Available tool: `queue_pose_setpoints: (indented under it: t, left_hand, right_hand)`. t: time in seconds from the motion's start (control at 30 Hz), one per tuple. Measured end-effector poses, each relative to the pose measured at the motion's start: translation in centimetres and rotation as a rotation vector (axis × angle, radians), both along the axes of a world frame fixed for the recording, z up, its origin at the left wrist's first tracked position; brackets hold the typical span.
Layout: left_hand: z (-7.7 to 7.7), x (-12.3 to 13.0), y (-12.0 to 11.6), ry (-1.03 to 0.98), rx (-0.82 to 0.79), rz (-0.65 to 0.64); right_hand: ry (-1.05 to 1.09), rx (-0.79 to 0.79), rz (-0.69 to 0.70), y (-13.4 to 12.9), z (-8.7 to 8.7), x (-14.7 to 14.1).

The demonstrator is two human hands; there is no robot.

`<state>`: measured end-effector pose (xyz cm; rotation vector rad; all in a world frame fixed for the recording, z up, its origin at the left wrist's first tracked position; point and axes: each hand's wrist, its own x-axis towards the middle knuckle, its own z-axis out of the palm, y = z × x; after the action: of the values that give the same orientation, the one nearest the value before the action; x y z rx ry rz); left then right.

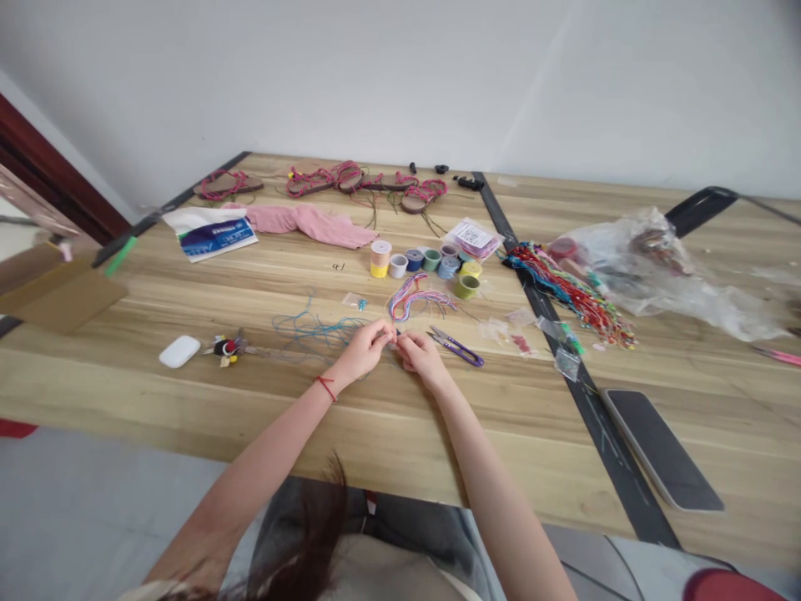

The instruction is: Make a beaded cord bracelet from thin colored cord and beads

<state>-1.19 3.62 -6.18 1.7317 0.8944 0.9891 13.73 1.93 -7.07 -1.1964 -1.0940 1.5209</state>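
Close together over the tabletop, my left hand [365, 349] and my right hand [420, 354] both pinch at a small dark spot between the fingertips. Blue cords [319, 327] trail leftward from there across the wood, so a cord seems to be in my fingers; the exact grip is too small to see. A red string bracelet [326, 387] circles my left wrist. Just right of my right hand lie purple-handled thread snips [456, 345]. Beyond my hands rests a bundle of pink, white and blue cords [416, 299], with a small bag of blue beads [355, 302] to its left.
Several thread spools [430, 260] stand behind the bundle. Cord sandals [325, 179] line the back edge, before them a pink cloth [306, 224] and a tissue pack [216, 236]. Colourful cords [576, 292], a plastic bag [669, 271] and a phone [663, 449] lie right; a white case [179, 351] lies left.
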Motion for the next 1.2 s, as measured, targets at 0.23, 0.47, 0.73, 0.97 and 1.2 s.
queue_pose_setpoints:
  t: [0.23, 0.47, 0.73, 0.97, 1.2]
  left_hand:
    - [0.0, -0.1, -0.5, 0.214, 0.206, 0.015]
    - [0.1, 0.5, -0.4, -0.162, -0.049, -0.042]
    - [0.6, 0.6, -0.5, -0.318, -0.222, -0.075]
    - [0.9, 0.1, -0.3, -0.539, -0.511, -0.13]
    - [1.2, -0.1, -0.1, -0.647, -0.631, -0.185]
  right_hand:
    - [-0.08, 0.063, -0.034, 0.1, -0.5, 0.1]
    - [-0.045, 0.088, -0.013, 0.0, -0.1, 0.3]
    - [0.17, 0.005, 0.112, -0.4, 0.3, -0.3]
    - [0.475, -0.063, 0.187, -0.9, 1.0, -0.8]
    - [0.507, 0.026, 0.218, -0.8, 0.5, -0.7]
